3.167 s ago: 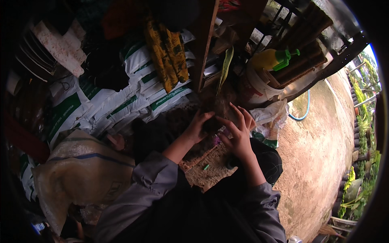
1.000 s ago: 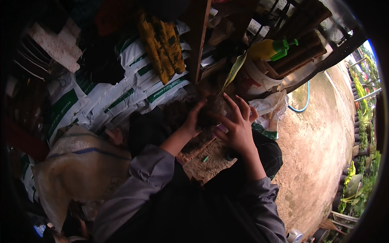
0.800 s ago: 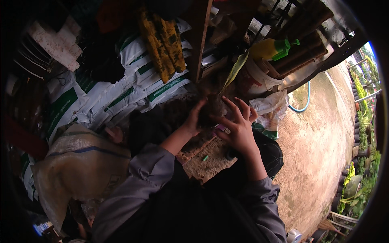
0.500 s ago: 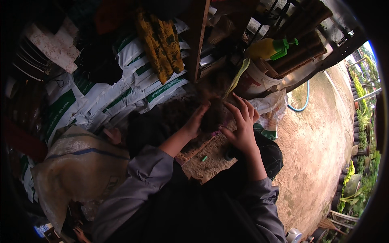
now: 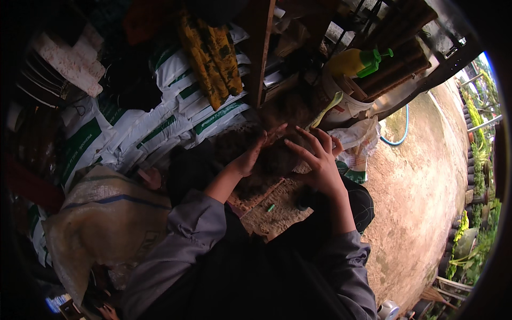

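Note:
A dark, rounded clump [image 5: 280, 154] lies between my hands in deep shade; its material is hard to make out. My left hand [image 5: 250, 157] presses along its left side, fingers stretched toward the far side. From the right, my right hand [image 5: 321, 162] curves round it with the fingers spread and bent, the thumb in shadow. A long yellow-green leaf [image 5: 328, 110] sticks up just beyond my right fingers; its lower end is hidden. Below the hands, a small green piece [image 5: 271, 207] rests on a rough, soil-covered board or sheet [image 5: 282, 213].
White and green sacks [image 5: 165, 120] are stacked at the left, with a yellow patterned cloth [image 5: 210, 64] over them. A beige woven sack [image 5: 106, 213] stands nearer. At the far right are a white bucket [image 5: 354, 109], a green-topped spray bottle [image 5: 357, 63] and a blue hose [image 5: 397, 140].
The leaf has dropped lower and shifted to the right. My left fingers have reached farther across the top, and my right fingers have spread more. The pinkish bit by my right thumb no longer shows.

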A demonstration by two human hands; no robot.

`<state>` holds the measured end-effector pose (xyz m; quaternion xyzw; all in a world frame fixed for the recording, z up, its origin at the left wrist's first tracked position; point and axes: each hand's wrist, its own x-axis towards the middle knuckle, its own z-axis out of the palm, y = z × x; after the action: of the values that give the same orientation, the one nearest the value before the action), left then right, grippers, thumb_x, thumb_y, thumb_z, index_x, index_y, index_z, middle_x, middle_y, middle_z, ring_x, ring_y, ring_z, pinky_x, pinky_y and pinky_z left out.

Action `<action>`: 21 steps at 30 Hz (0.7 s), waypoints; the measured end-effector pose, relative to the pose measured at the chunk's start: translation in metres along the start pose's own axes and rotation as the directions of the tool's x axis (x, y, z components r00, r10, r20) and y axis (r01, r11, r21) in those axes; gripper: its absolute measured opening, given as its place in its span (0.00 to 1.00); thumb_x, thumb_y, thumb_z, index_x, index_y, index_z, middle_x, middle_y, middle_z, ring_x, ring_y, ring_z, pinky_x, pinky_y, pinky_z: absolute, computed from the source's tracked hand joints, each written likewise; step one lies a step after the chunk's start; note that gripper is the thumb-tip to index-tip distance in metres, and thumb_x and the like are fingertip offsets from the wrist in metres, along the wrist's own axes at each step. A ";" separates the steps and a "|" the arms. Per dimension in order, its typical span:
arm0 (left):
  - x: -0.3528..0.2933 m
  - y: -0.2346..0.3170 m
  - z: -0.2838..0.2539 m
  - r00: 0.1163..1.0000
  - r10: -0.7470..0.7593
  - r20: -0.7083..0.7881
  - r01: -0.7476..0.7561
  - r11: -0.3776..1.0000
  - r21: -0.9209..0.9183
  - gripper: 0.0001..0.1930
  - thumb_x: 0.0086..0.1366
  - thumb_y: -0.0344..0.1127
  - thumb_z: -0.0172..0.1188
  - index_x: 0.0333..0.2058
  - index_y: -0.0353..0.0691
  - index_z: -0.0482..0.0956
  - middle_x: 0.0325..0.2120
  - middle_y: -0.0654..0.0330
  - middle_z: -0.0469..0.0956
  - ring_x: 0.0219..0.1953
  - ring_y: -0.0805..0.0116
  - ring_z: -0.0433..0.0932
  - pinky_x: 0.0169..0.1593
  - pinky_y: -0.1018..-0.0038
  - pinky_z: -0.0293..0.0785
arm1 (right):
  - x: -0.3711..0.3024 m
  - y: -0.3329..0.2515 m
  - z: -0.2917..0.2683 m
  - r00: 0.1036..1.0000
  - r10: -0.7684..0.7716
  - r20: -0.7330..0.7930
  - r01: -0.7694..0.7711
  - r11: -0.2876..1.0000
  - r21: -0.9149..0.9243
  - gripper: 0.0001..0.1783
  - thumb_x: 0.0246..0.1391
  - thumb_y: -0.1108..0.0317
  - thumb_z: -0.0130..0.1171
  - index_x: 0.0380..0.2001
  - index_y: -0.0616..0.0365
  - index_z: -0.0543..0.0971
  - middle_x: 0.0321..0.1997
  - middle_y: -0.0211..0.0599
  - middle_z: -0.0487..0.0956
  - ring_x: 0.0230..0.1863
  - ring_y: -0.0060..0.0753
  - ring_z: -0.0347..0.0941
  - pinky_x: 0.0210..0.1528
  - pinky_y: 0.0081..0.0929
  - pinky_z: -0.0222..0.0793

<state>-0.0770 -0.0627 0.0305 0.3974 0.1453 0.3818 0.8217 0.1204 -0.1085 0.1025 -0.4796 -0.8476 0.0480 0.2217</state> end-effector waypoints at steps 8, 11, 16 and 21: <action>-0.007 0.023 -0.013 0.976 0.013 0.219 -0.091 0.932 0.351 0.44 0.63 0.71 0.33 0.64 0.38 0.55 0.62 0.56 0.59 0.64 0.65 0.58 0.65 0.68 0.52 | -0.006 -0.004 0.011 0.986 -0.020 -0.164 0.038 0.994 0.104 0.46 0.19 0.51 0.71 0.51 0.48 0.73 0.53 0.26 0.74 0.57 0.40 0.64 0.60 0.49 0.43; -0.005 0.045 0.002 0.966 -0.001 0.259 -0.105 0.913 0.394 0.45 0.60 0.70 0.42 0.63 0.37 0.55 0.62 0.54 0.59 0.64 0.64 0.58 0.65 0.67 0.53 | -0.007 0.004 0.015 0.959 0.058 -0.276 -0.016 0.988 0.153 0.47 0.24 0.38 0.69 0.49 0.56 0.74 0.49 0.35 0.75 0.56 0.40 0.66 0.61 0.42 0.44; -0.005 0.020 0.006 0.974 0.150 0.171 -0.221 0.798 0.560 0.47 0.54 0.49 0.68 0.64 0.35 0.50 0.59 0.53 0.61 0.62 0.63 0.60 0.65 0.66 0.53 | -0.009 0.015 0.030 0.903 0.329 -0.277 -0.172 0.865 0.471 0.46 0.24 0.41 0.71 0.49 0.58 0.74 0.47 0.36 0.75 0.55 0.39 0.66 0.60 0.37 0.47; 0.009 -0.021 0.020 0.951 0.305 0.052 -0.226 0.567 0.792 0.50 0.48 0.40 0.73 0.63 0.36 0.49 0.57 0.53 0.62 0.61 0.61 0.61 0.65 0.66 0.55 | -0.004 0.016 0.036 0.886 0.438 -0.150 -0.286 0.772 0.568 0.47 0.24 0.44 0.72 0.52 0.53 0.73 0.53 0.35 0.72 0.58 0.38 0.62 0.61 0.38 0.43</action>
<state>-0.0502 -0.0750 0.0280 0.7177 0.2741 0.4149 0.4875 0.1198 -0.0979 0.0641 -0.5568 -0.6520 0.2557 0.4466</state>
